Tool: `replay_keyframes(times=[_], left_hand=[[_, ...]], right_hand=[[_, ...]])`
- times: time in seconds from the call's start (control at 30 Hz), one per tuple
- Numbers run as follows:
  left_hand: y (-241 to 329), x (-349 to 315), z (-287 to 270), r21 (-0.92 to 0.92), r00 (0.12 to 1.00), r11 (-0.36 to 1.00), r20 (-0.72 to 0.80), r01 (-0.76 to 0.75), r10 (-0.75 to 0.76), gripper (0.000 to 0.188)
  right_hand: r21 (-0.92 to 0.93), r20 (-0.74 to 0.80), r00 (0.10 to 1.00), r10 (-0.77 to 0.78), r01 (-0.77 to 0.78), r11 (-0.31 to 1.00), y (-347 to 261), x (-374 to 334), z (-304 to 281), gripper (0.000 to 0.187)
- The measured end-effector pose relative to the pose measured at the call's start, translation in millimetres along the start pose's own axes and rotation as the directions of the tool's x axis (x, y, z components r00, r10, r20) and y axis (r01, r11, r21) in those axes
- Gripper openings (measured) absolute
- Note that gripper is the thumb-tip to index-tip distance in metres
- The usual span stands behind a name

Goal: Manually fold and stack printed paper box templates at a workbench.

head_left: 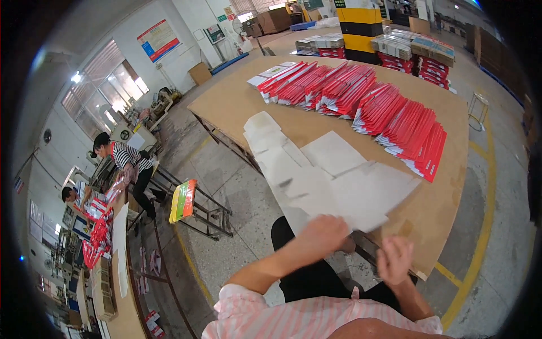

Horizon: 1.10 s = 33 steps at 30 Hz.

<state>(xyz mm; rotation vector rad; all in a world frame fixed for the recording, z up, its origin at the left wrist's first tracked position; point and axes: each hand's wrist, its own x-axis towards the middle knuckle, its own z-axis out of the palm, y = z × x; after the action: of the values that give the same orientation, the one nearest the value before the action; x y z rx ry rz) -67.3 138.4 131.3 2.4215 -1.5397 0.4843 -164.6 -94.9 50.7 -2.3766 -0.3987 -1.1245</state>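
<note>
A pale grey-white flat carton blank (344, 183) with cut flaps lies across the near part of the brown table (226, 93), partly over its left edge, and its outline is a little blurred. My left hand (324, 233) is closed at the blank's near edge; its fingertips are partly hidden. To the right, by the table's near edge, my right hand (395, 259) hangs apart from the blank, fingers loosely bent and slightly blurred, with nothing visible in it. Beyond the blank, a long fanned row of red and white folded cartons (344, 90) curves across the table.
A stool (206, 217) with bright packages (183, 200) stands left of the table. Two people (127, 158) work at a side bench with red cartons (99, 243). Behind the table are a yellow-black pillar (361, 31) and bundled stacks (432, 56). A metal stool frame (478, 111) stands right.
</note>
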Motion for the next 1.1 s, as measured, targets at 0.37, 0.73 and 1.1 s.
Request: replay_keyframes(times=[0.37,0.73,1.1], left_hand=[[-39,0,60,-0.020,0.898,0.995,0.433,0.100,-0.081,0.045],[-59,60,169,-0.306,0.840,0.894,0.528,0.328,-0.127,0.032],[59,62,211,-0.529,0.923,0.769,0.080,0.359,-0.376,0.033]], right_hand=[[0.125,-0.030,0.916,0.401,-0.394,0.910,18,-51,-98,0.024],[-0.256,0.117,0.894,0.432,-0.394,0.883,59,-132,-111,0.028],[-0.437,-0.069,0.545,0.836,-0.769,0.465,79,-88,-82,0.063]])
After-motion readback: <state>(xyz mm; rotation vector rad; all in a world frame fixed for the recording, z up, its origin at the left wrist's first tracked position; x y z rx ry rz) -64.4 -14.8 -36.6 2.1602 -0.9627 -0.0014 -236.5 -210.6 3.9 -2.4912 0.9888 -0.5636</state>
